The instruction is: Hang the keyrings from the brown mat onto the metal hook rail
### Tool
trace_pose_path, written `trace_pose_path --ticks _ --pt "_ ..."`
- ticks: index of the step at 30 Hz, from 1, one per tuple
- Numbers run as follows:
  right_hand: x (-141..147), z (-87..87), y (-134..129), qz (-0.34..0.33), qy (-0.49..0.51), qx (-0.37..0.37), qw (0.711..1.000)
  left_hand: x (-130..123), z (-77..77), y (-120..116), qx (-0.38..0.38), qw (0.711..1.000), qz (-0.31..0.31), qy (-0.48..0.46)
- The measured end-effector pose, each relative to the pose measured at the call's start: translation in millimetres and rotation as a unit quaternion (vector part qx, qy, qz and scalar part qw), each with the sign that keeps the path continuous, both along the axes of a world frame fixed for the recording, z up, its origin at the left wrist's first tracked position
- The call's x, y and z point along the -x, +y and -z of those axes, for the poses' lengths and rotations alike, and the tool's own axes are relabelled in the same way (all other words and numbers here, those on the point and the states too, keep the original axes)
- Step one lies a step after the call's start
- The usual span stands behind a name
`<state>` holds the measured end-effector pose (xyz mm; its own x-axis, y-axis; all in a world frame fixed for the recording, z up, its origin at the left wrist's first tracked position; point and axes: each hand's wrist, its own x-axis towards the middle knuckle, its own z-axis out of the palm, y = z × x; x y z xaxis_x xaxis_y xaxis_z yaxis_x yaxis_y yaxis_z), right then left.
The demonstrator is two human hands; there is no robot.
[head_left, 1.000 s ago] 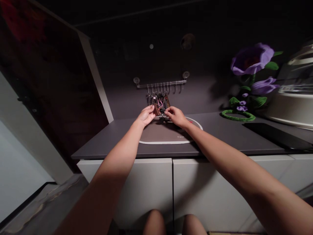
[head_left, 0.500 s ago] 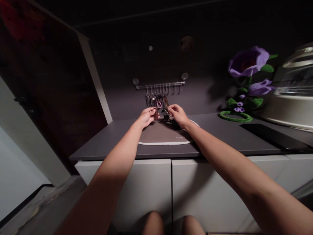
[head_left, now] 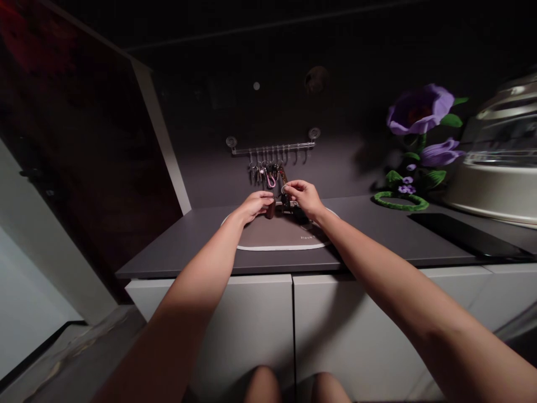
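Over a brown mat [head_left: 268,235] with a white edge, both my hands are close together. My left hand [head_left: 257,205] is closed on a small dark red-brown piece [head_left: 271,210], which hangs below its fingertips. A metal key ring [head_left: 284,189] is pinched between the thumb and finger of my right hand [head_left: 302,197]. Small dark items, hard to make out, lie or hang between the hands. Just behind them, several keys [head_left: 259,172] and a pink loop [head_left: 271,181] hang from a clear hook rail [head_left: 274,149] on the wall.
The dark grey counter [head_left: 180,240] runs along the wall above white cabinet doors [head_left: 247,324]. To the right are a purple flower decoration [head_left: 422,112] with a green ring base, a flat black object [head_left: 465,235] and a large cream appliance [head_left: 495,184].
My left hand has lowered slightly, and the red-brown piece now hangs lower beneath its fingers. In my right hand the key ring shows more clearly. The view has shifted slightly.
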<state>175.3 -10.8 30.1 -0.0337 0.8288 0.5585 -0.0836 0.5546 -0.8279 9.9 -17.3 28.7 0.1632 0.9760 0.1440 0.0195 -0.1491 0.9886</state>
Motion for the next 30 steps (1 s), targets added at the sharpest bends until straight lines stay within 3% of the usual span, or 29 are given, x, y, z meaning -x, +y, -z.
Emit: trace_pose_path --ticks 5,11,15,25,30 --pt "0 0.7 0 -0.005 -0.001 0.008 1.0 -5 -1.2 -3 -0.114 0.993 -0.022 0.034" --pt "1 0.3 -3 -0.009 -0.037 0.001 0.999 -8 1.6 -3 -0.248 0.963 -0.026 0.101" --pt "1 -0.4 -4 -0.012 -0.047 0.007 0.999 -10 2.3 -2 -0.247 0.965 -0.029 0.087" --pt "0 4.5 -2 -0.059 -0.015 0.031 0.998 -17 7.7 8 -0.195 0.978 -0.044 -0.063" --pt "0 6.4 0 -0.058 0.0 0.042 0.997 -21 9.9 8 -0.195 0.977 -0.051 -0.065"
